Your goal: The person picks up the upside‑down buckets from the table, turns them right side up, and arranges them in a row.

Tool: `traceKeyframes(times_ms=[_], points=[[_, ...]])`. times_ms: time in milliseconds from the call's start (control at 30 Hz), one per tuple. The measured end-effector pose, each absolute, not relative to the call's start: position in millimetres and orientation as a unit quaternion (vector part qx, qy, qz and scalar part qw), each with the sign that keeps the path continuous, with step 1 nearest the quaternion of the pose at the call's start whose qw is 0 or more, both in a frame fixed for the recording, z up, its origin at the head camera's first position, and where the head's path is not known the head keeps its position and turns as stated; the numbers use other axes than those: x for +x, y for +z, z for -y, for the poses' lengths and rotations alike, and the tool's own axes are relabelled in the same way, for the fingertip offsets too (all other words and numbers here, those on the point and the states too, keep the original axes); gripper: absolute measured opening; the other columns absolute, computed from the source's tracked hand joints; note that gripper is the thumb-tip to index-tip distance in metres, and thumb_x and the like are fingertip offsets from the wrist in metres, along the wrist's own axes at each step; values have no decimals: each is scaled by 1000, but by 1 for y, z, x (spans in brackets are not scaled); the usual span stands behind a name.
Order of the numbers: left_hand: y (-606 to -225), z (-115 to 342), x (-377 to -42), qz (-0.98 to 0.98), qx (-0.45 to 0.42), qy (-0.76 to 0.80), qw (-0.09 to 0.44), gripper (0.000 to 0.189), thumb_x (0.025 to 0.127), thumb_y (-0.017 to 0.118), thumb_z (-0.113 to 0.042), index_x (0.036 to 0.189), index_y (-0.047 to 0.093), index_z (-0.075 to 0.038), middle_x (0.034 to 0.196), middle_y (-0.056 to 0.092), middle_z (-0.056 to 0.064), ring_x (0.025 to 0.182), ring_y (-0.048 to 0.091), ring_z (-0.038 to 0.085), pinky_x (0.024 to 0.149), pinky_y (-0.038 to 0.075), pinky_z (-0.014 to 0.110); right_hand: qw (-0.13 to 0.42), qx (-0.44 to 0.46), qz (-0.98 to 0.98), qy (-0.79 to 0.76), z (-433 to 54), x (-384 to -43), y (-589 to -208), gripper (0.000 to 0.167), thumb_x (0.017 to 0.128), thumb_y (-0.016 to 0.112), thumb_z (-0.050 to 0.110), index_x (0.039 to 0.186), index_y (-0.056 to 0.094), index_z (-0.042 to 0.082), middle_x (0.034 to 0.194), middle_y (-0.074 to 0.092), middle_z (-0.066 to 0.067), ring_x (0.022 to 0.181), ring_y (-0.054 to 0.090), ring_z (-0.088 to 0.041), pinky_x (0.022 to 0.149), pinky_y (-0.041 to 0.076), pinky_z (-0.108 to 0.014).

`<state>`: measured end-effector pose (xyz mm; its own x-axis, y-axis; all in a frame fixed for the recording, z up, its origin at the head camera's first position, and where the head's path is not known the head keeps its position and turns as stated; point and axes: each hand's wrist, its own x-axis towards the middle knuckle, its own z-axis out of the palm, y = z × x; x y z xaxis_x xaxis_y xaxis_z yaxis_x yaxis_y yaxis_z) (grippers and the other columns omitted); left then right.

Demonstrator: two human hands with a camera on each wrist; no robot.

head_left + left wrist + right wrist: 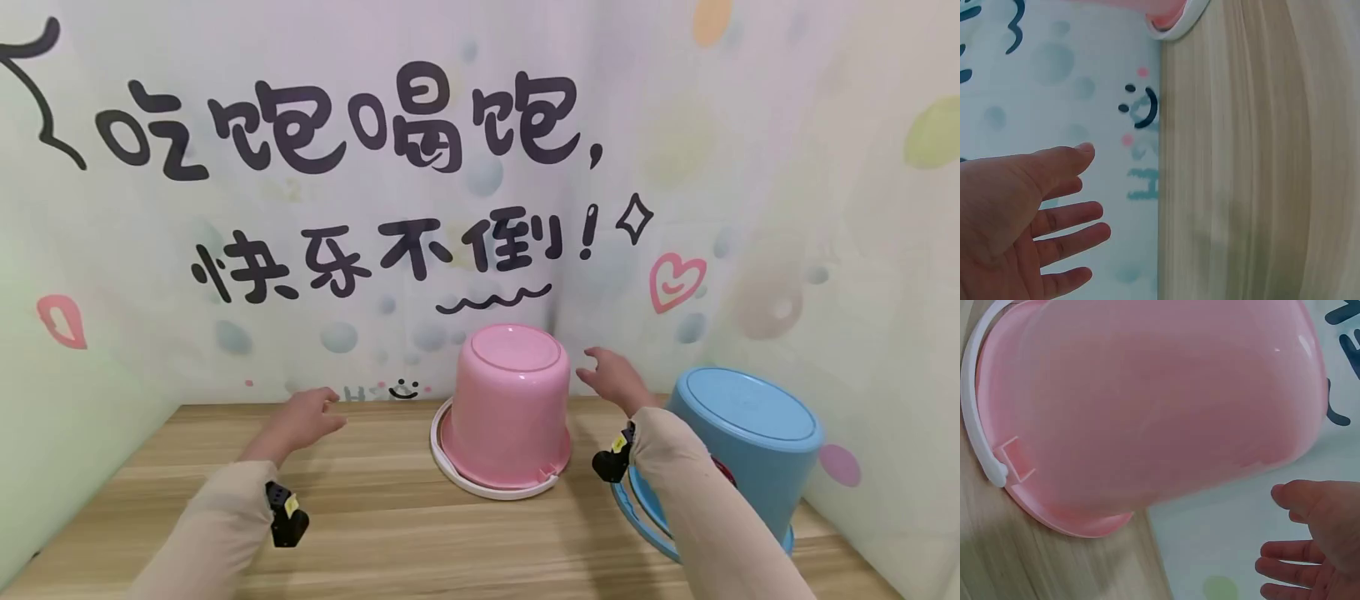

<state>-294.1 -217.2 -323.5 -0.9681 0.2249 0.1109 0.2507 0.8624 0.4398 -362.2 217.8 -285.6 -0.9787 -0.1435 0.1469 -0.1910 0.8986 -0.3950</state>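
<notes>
A pink bucket [512, 408] stands upside down near the back of the wooden table, its white handle [480, 492] lying round the rim. My left hand [303, 419] hovers over the table to the bucket's left, well apart from it. In the left wrist view, the left hand's [1029, 225] fingers are spread and hold nothing. My right hand [617, 380] is in the air just right of the pink bucket, not touching it; its fingers are extended in the right wrist view. Right of that hand, a blue bucket [750, 442] also sits upside down, partly hidden by my right forearm.
The wooden table [375, 533] ends at a printed cloth backdrop [337, 200] with dark lettering. Pale walls of the same sort close in on the left and right. Part of a red thing [724, 472] shows beside the blue bucket; what it is cannot be told.
</notes>
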Motion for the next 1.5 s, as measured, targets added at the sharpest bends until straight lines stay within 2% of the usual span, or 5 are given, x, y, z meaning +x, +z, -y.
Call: traceKeyframes(times_ms=[233,633,900,1167,1500], points=[[-339,187,-294,945,-151,-289,24,38,86,63,-12,116,52,9,108,57,24,98,54,38,78,46,46,49,81,971,219,-215,-364,-305,35,87,59,11,112,55,-14,115,54,-30,102,54,-40,83,45,-46],[-364,145,-300,914,-207,-350,22,33,80,67,-4,110,57,6,107,58,20,96,56,34,80,46,43,39,71,966,246,-214,-367,-339,31,80,64,11,99,61,-13,99,62,-26,91,58,-36,78,48,-44],[-376,123,-306,905,-247,-347,20,32,76,69,-3,105,59,6,102,60,19,96,55,35,82,45,45,19,69,965,251,-213,-369,-356,27,79,66,6,99,60,-12,96,62,-22,77,59,-28,68,50,-39],[-383,105,-309,896,-296,-329,27,35,70,69,2,103,60,9,100,60,20,95,55,35,83,44,46,8,69,961,266,-210,-363,-364,25,78,66,3,97,59,-13,83,61,-17,65,55,-23,57,49,-33],[-384,91,-310,890,-340,-301,38,25,66,69,5,90,62,7,91,61,15,89,56,32,81,44,41,-10,51,963,265,-208,-371,-380,24,75,68,-2,97,61,-11,78,60,-12,67,54,-21,62,49,-32]])
